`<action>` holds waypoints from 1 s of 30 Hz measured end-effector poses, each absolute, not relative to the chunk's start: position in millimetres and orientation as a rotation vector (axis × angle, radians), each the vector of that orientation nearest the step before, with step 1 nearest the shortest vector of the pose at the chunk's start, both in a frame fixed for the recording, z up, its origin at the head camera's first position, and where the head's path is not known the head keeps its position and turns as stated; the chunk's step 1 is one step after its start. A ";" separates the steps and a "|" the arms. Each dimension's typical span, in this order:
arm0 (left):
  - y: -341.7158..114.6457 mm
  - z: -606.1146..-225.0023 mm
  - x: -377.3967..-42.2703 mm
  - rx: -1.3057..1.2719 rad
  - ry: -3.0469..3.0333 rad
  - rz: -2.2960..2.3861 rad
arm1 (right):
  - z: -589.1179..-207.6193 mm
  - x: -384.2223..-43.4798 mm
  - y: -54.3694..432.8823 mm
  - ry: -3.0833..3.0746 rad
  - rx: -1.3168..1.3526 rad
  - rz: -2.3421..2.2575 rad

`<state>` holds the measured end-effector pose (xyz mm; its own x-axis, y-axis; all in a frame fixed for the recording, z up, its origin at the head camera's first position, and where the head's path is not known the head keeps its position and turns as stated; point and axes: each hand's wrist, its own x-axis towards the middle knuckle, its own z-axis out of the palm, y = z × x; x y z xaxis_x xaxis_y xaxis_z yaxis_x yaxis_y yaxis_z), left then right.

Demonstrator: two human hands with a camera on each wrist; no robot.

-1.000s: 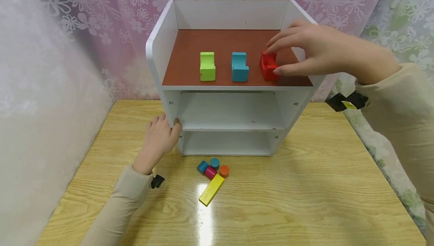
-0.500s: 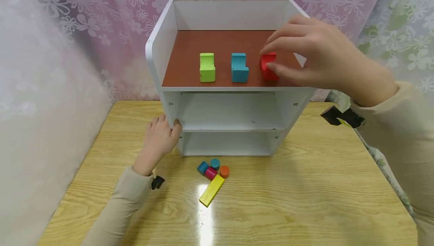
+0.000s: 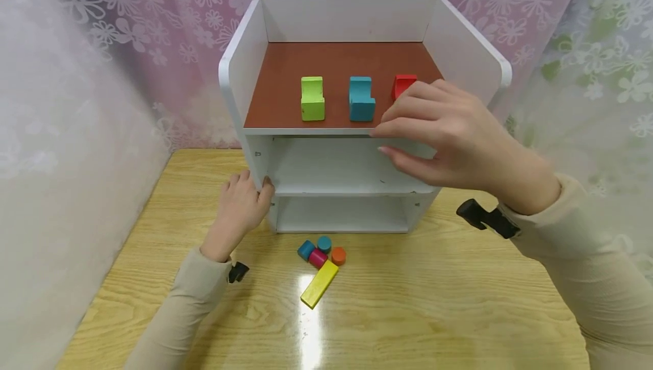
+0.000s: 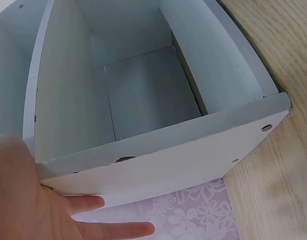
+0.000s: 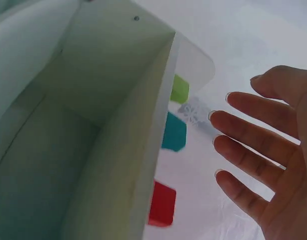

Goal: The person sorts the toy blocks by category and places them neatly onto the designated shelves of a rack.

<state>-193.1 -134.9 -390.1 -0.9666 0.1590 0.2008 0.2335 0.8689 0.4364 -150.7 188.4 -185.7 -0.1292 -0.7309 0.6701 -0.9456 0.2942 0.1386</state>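
Note:
In the head view my right hand (image 3: 444,132) hovers in front of the white shelf unit (image 3: 352,131), fingers spread and nothing between them. It partly covers a red notched block (image 3: 405,82) on the brown top board. A blue notched block (image 3: 361,101) and a lime-green notched block (image 3: 312,100) stand left of it in a row. The right wrist view has the right hand (image 5: 268,145) apart from these blocks. My left hand (image 3: 240,203) grips the unit's left side panel, thumb around the front edge; in the left wrist view two fingers (image 4: 116,230) lie along its outer face.
On the wooden table (image 3: 433,302) before the unit lie a yellow bar (image 3: 319,284), a blue block (image 3: 306,250), a magenta cylinder (image 3: 318,258), a teal cylinder (image 3: 324,243) and an orange cylinder (image 3: 338,255). A floral curtain (image 3: 204,18) hangs behind the unit.
My right hand has let go of the red block and moved down and toward me, off the top board. The red block stays in place. The left hand has not moved.

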 end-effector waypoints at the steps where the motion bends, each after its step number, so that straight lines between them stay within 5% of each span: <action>1: -134.9 -390.4 -193.4 -0.307 -2.878 -0.703 | -189.7 -149.0 186.6 -1.914 1.497 0.435; 30: -136.2 -389.9 -194.9 -0.300 -2.886 -0.713 | -347.7 -141.3 170.4 -2.024 1.534 1.001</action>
